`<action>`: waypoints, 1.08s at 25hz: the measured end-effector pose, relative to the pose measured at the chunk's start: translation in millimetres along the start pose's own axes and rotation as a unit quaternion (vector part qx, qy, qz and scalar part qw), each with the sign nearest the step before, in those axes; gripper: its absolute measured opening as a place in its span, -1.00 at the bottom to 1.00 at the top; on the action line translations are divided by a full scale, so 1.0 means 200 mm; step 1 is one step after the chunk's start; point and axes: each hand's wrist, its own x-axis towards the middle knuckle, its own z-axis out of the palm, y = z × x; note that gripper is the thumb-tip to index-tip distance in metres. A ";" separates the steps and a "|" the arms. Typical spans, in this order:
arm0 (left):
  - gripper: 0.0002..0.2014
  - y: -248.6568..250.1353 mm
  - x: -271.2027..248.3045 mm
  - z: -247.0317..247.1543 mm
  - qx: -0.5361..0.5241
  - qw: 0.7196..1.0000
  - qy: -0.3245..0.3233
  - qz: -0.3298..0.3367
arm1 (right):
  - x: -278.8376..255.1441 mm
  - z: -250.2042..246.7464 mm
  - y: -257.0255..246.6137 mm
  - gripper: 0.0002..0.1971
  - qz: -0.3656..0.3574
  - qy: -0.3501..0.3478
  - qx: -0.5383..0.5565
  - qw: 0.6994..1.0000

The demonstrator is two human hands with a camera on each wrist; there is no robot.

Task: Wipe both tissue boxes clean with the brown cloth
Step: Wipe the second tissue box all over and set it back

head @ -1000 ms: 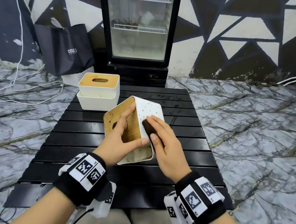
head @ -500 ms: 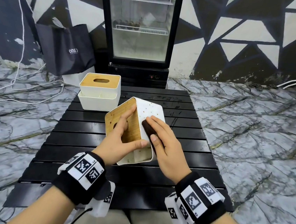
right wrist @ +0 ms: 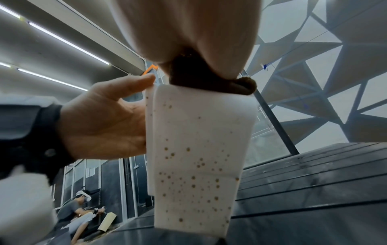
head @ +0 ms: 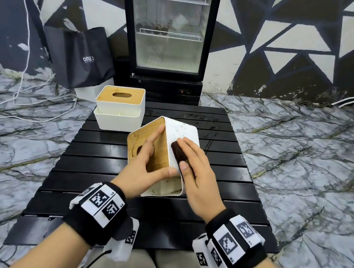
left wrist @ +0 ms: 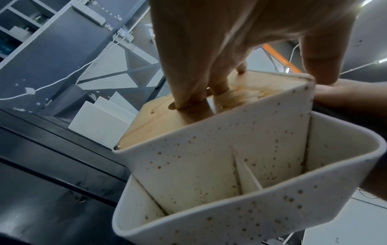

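Note:
The near tissue box (head: 186, 132), white with brown specks, is tipped on its side mid-table, its wooden lid (head: 158, 153) facing left. My left hand (head: 146, 167) grips it, with fingers hooked into the lid's slot and the thumb over the near edge. My right hand (head: 196, 170) holds the folded brown cloth (head: 178, 153) against the box's upturned white side. In the right wrist view the cloth (right wrist: 209, 79) sits wedged between thumb and fingers on the speckled box (right wrist: 199, 140). The left wrist view shows specks inside the box's side pockets (left wrist: 209, 157). The second tissue box (head: 119, 114) stands upright at the far left.
The black slatted table (head: 103, 159) is low, with marble floor around it. Behind it stand a glass-door fridge (head: 169, 34) and a dark paper bag (head: 81, 58). White cables (head: 22, 104) lie on the floor to the left. Another person (right wrist: 79, 213) sits in the background.

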 end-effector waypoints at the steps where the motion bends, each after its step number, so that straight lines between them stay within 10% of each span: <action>1: -0.19 0.00 0.00 0.00 -0.013 1.000 0.000 0.004 | -0.02 0.00 0.00 -0.58 -0.001 0.001 0.002 1.000; 27: -0.21 0.02 0.01 0.04 -0.004 1.000 -0.004 0.022 | 0.14 0.01 -0.01 -0.53 0.009 0.035 -0.024 0.999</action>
